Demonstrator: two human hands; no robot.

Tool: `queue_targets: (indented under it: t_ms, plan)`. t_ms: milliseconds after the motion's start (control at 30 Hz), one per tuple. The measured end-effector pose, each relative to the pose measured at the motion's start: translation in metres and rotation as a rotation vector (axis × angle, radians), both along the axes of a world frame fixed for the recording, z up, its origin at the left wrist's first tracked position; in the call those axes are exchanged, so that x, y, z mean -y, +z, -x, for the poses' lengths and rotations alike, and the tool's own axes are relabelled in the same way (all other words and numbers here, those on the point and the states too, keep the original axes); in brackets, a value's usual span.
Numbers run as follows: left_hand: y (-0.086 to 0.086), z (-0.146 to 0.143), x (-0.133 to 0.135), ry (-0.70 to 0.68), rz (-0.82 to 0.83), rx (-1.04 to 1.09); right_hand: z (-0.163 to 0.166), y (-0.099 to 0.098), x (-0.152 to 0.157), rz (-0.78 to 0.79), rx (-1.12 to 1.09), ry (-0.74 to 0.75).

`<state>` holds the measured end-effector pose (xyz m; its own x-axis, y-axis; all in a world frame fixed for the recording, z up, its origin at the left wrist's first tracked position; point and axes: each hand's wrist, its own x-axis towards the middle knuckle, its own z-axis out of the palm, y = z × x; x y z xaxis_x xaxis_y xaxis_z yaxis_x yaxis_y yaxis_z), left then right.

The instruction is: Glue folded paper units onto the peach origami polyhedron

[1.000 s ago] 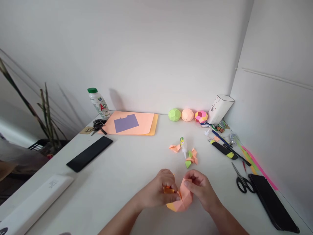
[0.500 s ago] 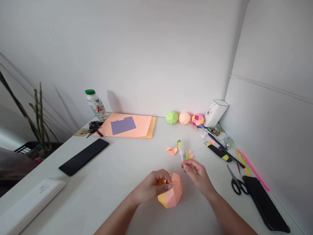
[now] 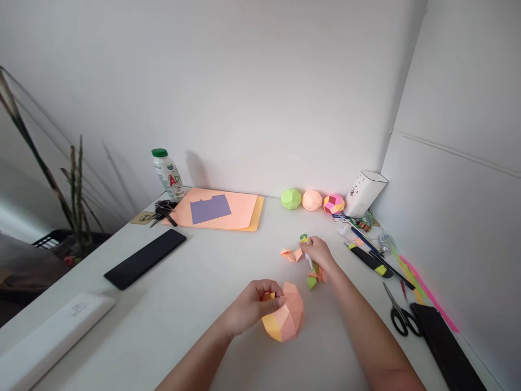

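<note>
My left hand (image 3: 256, 305) pinches the rim of a faceted paper ball (image 3: 291, 315) in peach and yellow-orange, low in the middle of the view. The ball has an opening at its top, partly behind my fingers. Farther off and to the right, my right hand (image 3: 317, 253) has its fingers closed around a small glue bottle (image 3: 304, 238) with a green and yellow label. Its white nozzle points down toward me. Folded paper scraps in peach (image 3: 288, 254) and green (image 3: 311, 282) lie beside and below that hand.
Three finished paper balls, the nearest one green (image 3: 291, 199), line the wall. Scissors (image 3: 401, 315), a cutter knife (image 3: 368, 259) and a black phone-like slab (image 3: 443, 345) lie at right. Peach sheets (image 3: 244, 209), a bottle (image 3: 167, 174) and a black bar (image 3: 145, 259) are at left.
My right hand has moved up and forward from beside the nozzle tip and closed on the glue bottle. My left hand keeps its pinch on the paper ball. The view has shifted slightly.
</note>
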<state>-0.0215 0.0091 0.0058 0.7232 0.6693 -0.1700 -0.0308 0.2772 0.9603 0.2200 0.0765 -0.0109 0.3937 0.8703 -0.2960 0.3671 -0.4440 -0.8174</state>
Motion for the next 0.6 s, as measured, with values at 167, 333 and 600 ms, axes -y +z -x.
queue_targets:
  t_ms: [167,333,600]
  plan:
    - [0.001,0.0,-0.001,0.025,0.015,0.01,-0.01,0.018,-0.002,-0.128,-0.335,0.007]
    - [0.001,0.0,-0.001,0.096,0.098,0.034,0.015,0.058,0.017,-0.349,-0.615,0.135]
    - [0.001,-0.001,-0.003,0.144,0.208,0.079,0.055,0.08,0.06,-0.462,-0.728,0.543]
